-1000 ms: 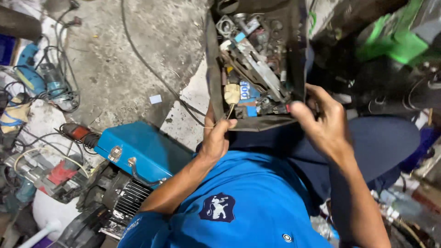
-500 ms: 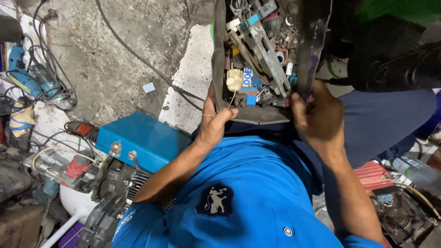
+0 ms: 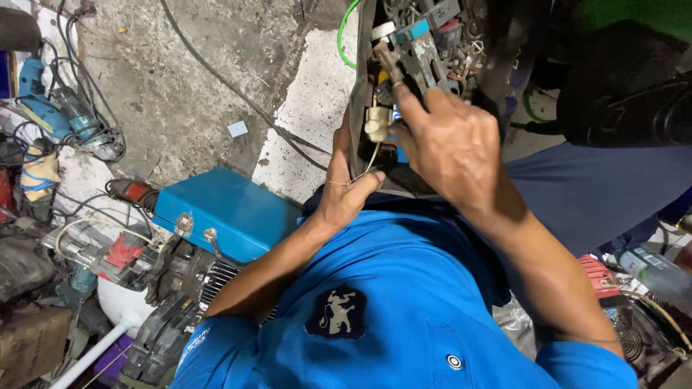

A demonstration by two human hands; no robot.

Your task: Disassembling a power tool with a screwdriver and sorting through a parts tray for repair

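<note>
This is a repair workshop. A stained, cracked concrete floor (image 3: 180,86) carries loose black cables (image 3: 231,83), blue power drills (image 3: 50,108), a blue metal toolbox (image 3: 231,209), a finned electric motor (image 3: 194,281) and a dark tray of mixed spare parts (image 3: 425,43).

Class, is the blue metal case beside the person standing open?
No. The blue metal case lies shut, its two latches fastened on the front edge.

One view only, head-worn, aimed steeply down past a blue shirt (image 3: 404,317) at both hands, close up; dark tray (image 3: 375,43) near top edge, concrete floor (image 3: 180,79) at upper left, blue box (image 3: 231,212) left of centre
</note>
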